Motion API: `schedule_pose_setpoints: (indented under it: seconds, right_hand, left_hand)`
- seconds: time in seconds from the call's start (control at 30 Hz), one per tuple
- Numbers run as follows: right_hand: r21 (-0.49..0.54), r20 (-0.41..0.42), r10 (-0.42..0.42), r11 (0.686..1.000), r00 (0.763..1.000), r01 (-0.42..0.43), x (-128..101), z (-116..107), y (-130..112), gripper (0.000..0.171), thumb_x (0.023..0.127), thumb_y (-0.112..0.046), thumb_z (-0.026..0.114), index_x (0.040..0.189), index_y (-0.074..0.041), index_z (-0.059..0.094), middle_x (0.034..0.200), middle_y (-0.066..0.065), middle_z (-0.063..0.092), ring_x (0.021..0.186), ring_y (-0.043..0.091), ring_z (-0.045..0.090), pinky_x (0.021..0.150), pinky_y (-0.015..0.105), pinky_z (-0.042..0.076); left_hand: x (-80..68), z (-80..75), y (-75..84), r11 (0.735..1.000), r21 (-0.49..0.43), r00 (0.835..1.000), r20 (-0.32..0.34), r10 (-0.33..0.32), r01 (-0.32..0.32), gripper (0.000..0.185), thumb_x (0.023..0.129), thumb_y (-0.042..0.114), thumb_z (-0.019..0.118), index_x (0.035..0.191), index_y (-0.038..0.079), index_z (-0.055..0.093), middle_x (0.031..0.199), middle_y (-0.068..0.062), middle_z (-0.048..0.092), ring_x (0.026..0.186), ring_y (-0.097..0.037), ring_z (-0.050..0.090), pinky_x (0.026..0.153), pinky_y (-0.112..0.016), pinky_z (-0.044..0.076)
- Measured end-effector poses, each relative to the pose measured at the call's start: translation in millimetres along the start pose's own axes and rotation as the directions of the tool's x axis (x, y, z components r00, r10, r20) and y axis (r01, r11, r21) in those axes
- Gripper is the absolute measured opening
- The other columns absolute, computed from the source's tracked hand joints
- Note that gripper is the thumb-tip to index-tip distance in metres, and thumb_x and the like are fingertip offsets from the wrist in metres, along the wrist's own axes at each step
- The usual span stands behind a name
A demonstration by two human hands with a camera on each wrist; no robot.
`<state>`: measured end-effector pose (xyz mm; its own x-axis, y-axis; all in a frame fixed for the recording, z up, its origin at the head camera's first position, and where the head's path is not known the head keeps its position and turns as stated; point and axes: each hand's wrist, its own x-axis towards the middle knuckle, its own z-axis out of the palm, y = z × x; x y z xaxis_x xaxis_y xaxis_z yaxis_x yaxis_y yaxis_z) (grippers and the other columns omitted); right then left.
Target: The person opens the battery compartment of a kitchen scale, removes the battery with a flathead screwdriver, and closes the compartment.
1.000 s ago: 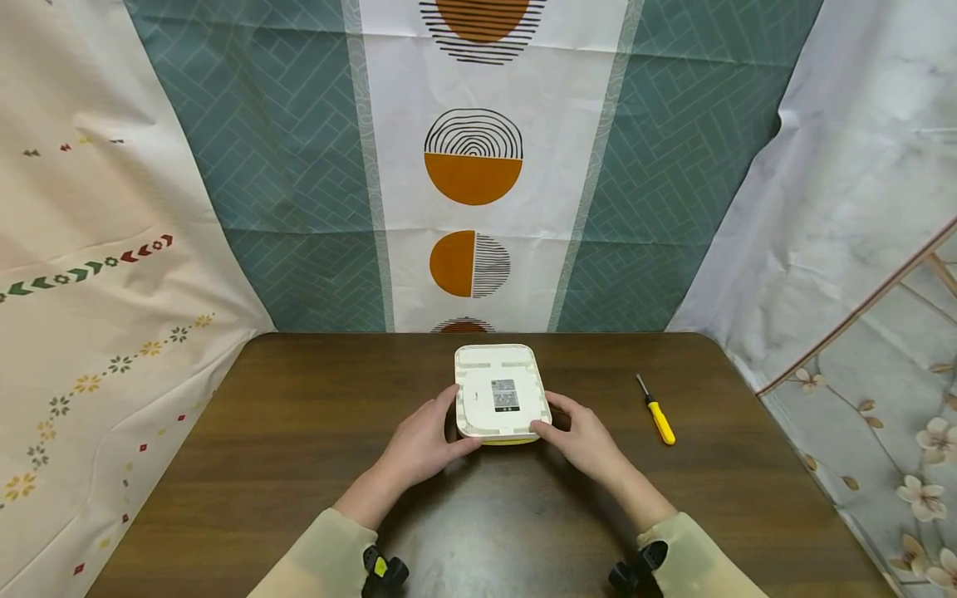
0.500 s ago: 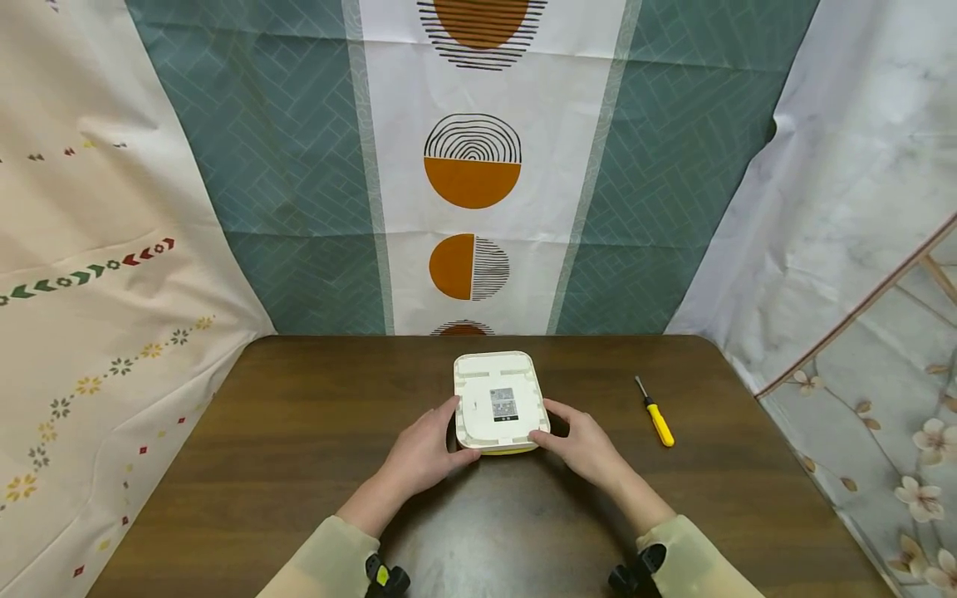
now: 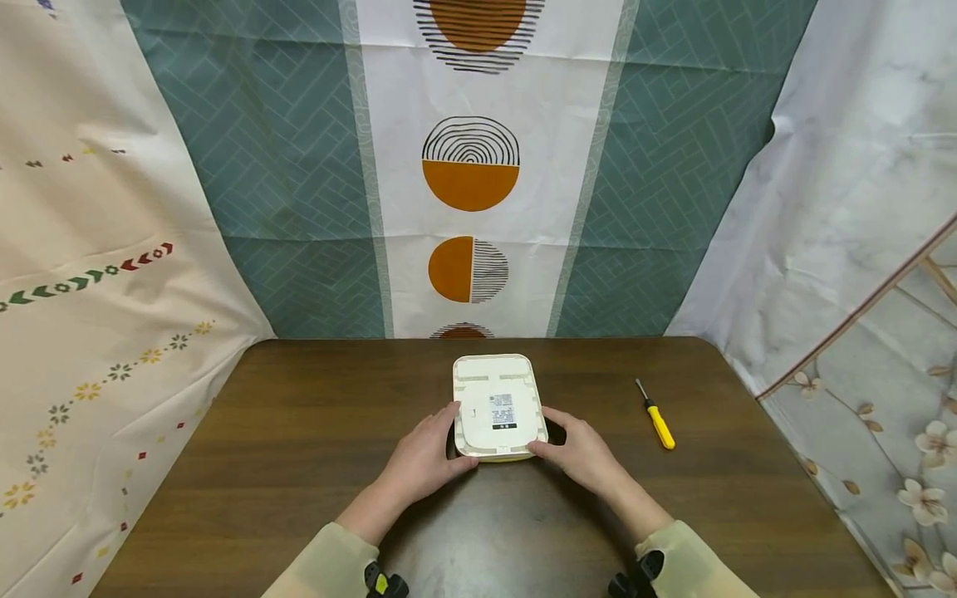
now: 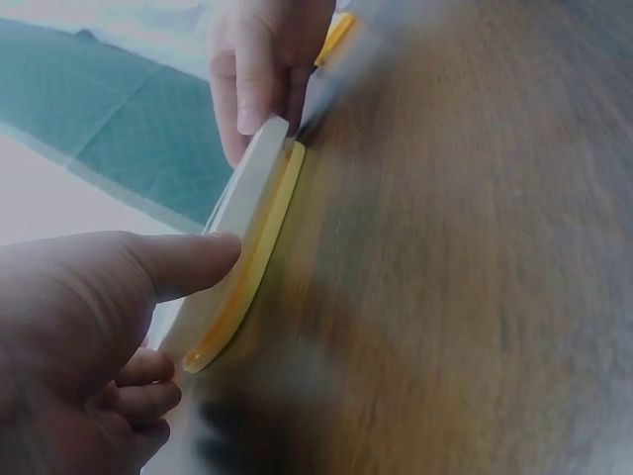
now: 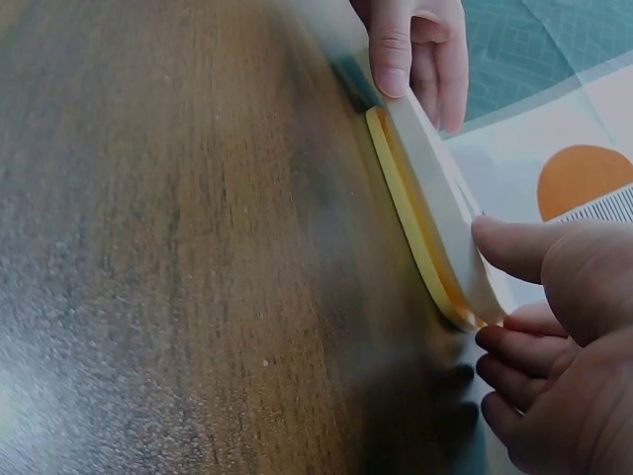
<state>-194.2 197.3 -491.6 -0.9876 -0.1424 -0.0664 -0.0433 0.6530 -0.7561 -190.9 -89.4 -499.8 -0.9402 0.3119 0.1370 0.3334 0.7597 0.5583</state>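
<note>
Head view: white device (image 3: 498, 407), underside up with a label, lies at table (image 3: 299, 465) centre. Left hand (image 3: 422, 457) grips its 7 o'clock corner, right hand (image 3: 579, 448) its 5 o'clock corner. Yellow screwdriver (image 3: 658, 418) lies at 3 o'clock, well apart.

Left wrist view: thumb (image 4: 183, 262) on the white shell above a yellow rim (image 4: 247, 272).

Right wrist view: the same pinch, mirrored. Judged step: positioning the device; next likely calls for freeing one hand.
</note>
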Motion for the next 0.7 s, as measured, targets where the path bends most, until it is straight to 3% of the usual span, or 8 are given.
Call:
schedule_pose_setpoints:
  seconds: [0.4, 0.7]
  right_hand:
    - [-0.051, -0.01, -0.059, 0.997, 0.998, 0.058, -3.2, -0.7, 0.2, 0.078, 0.099, -0.033, 0.087, 0.161, 0.0, 0.054, 0.163, 0.024, 0.053, 0.153, 0.045, 0.047, 0.123, 0.065, 0.038]
    - [-0.15, -0.028, -0.121, 0.982, 0.992, 0.115, -5.8, 2.2, 1.7, 0.092, 0.097, -0.04, 0.088, 0.166, 0.003, 0.045, 0.171, 0.029, 0.04, 0.162, 0.046, 0.032, 0.125, 0.066, 0.033]
  left_hand:
    - [-2.3, -5.9, -8.8, 1.0, -0.02, 0.999, 0.038, 0.014, -0.013, 0.095, 0.094, 0.04, 0.091, 0.166, 0.0, 0.044, 0.162, -0.022, 0.055, 0.15, -0.045, 0.051, 0.121, -0.06, 0.042]
    - [8.3, -14.6, -9.7, 1.0, 0.005, 1.0, 0.017, 0.012, -0.012, 0.083, 0.104, 0.037, 0.08, 0.167, -0.002, 0.042, 0.17, -0.025, 0.043, 0.158, -0.046, 0.04, 0.128, -0.061, 0.032]
